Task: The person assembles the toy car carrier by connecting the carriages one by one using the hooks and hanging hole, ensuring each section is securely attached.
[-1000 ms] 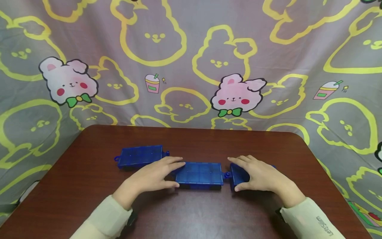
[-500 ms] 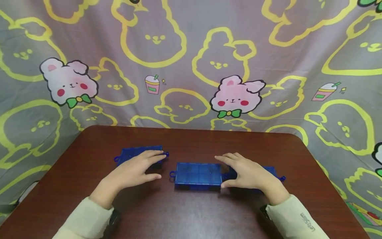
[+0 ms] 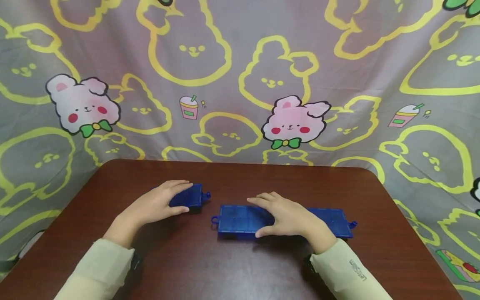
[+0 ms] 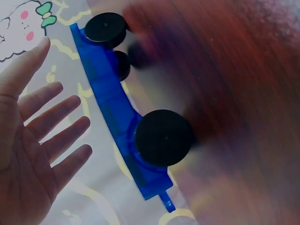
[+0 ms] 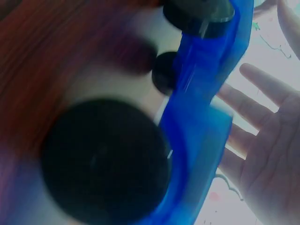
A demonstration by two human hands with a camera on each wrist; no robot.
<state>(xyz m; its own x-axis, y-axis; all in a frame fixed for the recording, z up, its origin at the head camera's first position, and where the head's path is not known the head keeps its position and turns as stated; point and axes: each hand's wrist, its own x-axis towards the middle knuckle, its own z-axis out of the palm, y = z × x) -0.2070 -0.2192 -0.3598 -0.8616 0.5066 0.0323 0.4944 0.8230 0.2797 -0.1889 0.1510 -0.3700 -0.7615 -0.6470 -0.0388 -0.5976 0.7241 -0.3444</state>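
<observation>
In the head view, a blue toy wagon (image 3: 194, 196) with a hook stands at the table's left. My left hand (image 3: 151, 206) is over its left part, fingers nearly straight; in the left wrist view a gap shows between that hand and the black-wheeled wagon (image 4: 105, 96). Toward the middle stand two more blue toy wagons, a middle one (image 3: 234, 220) with a ring at its left end and a right one (image 3: 333, 221) with a hook. My right hand (image 3: 286, 216) reaches over both, hiding their join. Its fingers look extended and spread in the right wrist view.
The wagons stand on a dark brown wooden table (image 3: 232, 266) with rounded far corners. Behind it hangs a grey curtain (image 3: 225, 96) with yellow outlines and rabbit heads.
My left hand has moved left from the middle wagon to over the left wagon. The right hand has shifted left from the right wagon toward the middle one. The wagons stay about where they were.
</observation>
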